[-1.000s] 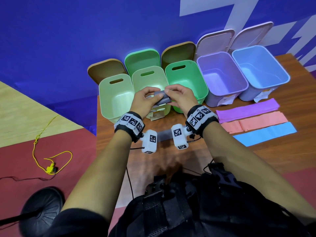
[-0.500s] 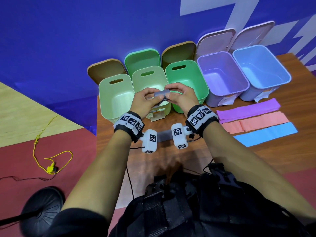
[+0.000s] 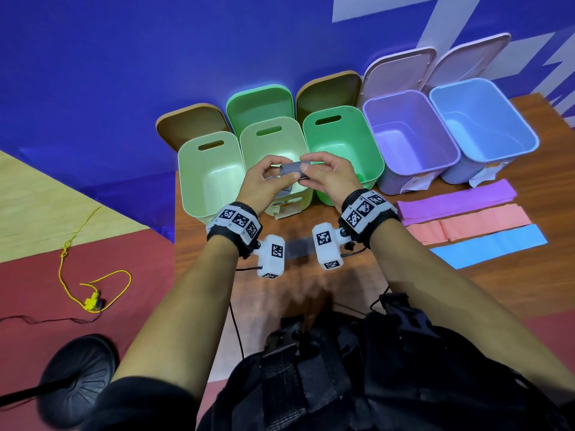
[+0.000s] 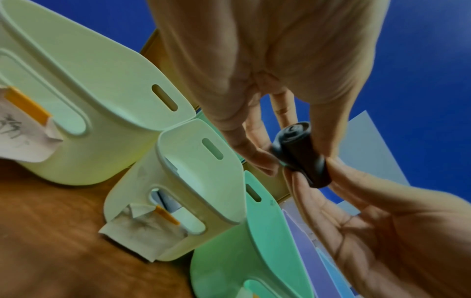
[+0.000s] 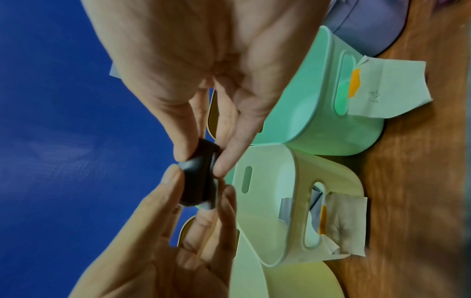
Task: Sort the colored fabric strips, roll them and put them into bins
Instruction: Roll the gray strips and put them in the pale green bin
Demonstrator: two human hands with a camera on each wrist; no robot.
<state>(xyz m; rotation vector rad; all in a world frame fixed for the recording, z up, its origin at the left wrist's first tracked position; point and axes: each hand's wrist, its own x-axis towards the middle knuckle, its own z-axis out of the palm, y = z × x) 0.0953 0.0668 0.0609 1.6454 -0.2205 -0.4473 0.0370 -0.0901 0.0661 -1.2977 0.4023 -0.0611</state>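
bins line the back of the desk (image 3: 357, 293): pale green bin (image 3: 199, 169), cream bin (image 3: 281, 141), green bin (image 3: 367, 135), purple bin (image 3: 435, 144), blue bin (image 3: 510, 126). above the cream one, left hand (image 3: 264, 185) and right hand (image 3: 329, 178) each pinch an end of the grey roll (image 3: 292, 170) (its tail hangs down). purple strip (image 3: 457, 202), pink strip (image 3: 469, 227) and blue strip (image 3: 491, 245) lie flat at right.

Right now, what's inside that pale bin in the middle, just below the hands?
Through the front handle slot of the pale middle bin, something grey-blue stands inside, maybe fabric. From the head view, both hands and the grey roll they pinch cover most of its floor, so the rest stays hidden.
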